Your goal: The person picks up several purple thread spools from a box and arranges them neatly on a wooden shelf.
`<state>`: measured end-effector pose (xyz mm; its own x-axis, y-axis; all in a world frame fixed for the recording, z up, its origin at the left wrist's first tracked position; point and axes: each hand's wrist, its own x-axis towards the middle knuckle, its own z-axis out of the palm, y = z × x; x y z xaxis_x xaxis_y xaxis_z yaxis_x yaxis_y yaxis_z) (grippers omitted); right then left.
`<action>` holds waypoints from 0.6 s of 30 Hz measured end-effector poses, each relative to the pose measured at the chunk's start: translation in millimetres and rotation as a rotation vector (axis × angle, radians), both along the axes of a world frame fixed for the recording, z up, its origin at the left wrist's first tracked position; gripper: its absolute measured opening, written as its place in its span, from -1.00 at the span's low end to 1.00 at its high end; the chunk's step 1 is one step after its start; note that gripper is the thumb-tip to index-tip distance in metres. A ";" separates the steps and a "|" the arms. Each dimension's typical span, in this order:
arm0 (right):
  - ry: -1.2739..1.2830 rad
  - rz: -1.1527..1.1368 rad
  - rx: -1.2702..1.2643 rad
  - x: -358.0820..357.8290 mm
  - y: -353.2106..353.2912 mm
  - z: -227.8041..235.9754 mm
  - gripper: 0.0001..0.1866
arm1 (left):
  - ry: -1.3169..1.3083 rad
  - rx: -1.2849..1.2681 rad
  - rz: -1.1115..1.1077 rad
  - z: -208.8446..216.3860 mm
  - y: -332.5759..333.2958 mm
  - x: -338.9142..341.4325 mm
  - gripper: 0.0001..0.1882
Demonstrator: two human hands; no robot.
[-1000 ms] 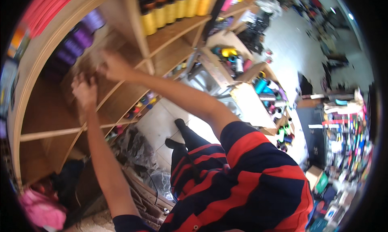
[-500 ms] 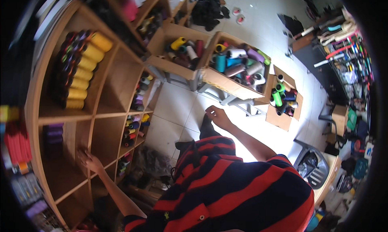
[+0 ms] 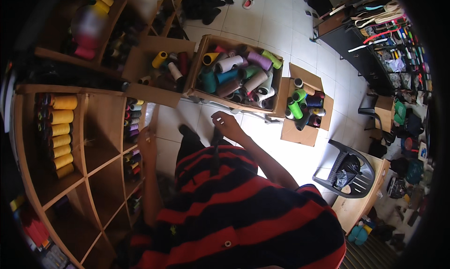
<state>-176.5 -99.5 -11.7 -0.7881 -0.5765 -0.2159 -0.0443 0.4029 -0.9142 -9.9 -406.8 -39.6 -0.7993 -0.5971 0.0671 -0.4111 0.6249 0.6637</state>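
My left hand [image 3: 147, 141] is raised beside the end of the wooden cubby shelf [image 3: 85, 179], near the small thread spools [image 3: 133, 120] in its end column. Its fingers look loosely apart, and I see nothing in them. In front of my body hovers my right hand [image 3: 226, 124], fingers loosely bent and empty, just short of a large cardboard box [image 3: 234, 102] heaped with thread cones [image 3: 255, 80] in many colours. Stacked yellow thread cones [image 3: 61, 130] fill the shelf's upper left cubby. A clear plastic piece [image 3: 150, 112] shows just beyond my left hand.
A second carton [image 3: 154, 92] with a few cones adjoins the large box on the left. An open carton [image 3: 300, 137] of green and dark cones sits to the right. Farther right are a dark plastic chair [image 3: 330, 176] and a wooden table [image 3: 373, 192].
My left hand has left the shelf's cubby and moved right, to the shelf's end. My view has turned, and my right hand stays in front of me, loosely bent.
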 end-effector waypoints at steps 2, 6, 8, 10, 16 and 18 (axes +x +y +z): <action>0.029 -0.043 -0.017 -10.5 -5.0 0.3 -0.81 | -0.038 0.073 -0.080 -9.0 1.3 -49.2 -0.69; -0.005 -0.101 0.002 -23.6 -29.3 2.0 -0.80 | 0.000 0.062 -0.263 -33.8 -17.5 -127.3 -0.68; -0.023 -0.117 0.038 -30.7 -52.5 6.3 -0.80 | -0.028 0.101 -0.328 -58.6 -31.5 -156.6 -0.66; -0.039 -0.107 0.065 -36.9 -81.5 5.4 -0.80 | -0.089 0.056 -0.382 -77.1 -40.8 -191.2 -0.60; 0.190 -0.122 0.270 -63.7 -182.9 -51.9 -0.57 | -0.250 -0.125 -0.523 -109.1 -56.9 -231.6 -0.28; 0.306 -0.162 0.477 -76.7 -209.3 -71.5 -0.48 | -0.329 -0.165 -0.571 -110.8 -58.9 -233.3 -0.11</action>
<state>-253.2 -308.8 -83.2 -0.9254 -0.3382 -0.1709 -0.1806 0.7902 -0.5857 -243.2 -465.7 -150.4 -0.9807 -0.0776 -0.1796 -0.1504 0.8862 0.4381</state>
